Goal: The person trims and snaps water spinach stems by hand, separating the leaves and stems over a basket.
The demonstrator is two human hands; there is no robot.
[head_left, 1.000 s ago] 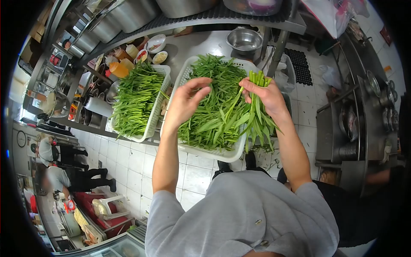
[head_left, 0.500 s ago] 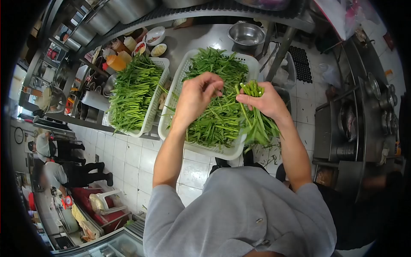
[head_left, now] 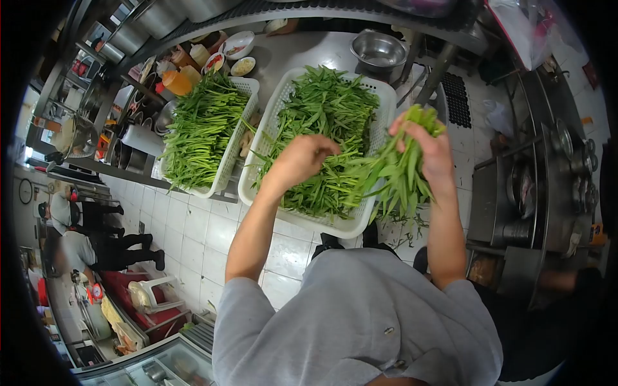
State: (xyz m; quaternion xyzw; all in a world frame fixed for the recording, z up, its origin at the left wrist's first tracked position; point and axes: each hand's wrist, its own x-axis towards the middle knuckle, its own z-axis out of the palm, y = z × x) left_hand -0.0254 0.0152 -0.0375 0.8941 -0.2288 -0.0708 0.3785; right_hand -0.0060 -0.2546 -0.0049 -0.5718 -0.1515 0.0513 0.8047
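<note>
My right hand grips a bunch of leafy green stems, cut ends up and leaves hanging down past the right rim of the large white basket. Over the middle of that basket is my left hand, its fingers curled together just above the greens; whatever is between them cannot be made out. A narrower white basket to the left holds more stems, laid side by side. Some loose stems poke over the large basket's left rim.
A steel bowl sits behind the large basket. Small bowls and sauce bottles stand at the back left. A metal shelf crosses above. Two people stand far left. A dark-clothed person is close at my right.
My right hand has lifted the bunch up and to the right, tilting it. My left hand has lowered towards the greens in the large basket. The view has shifted slightly.
</note>
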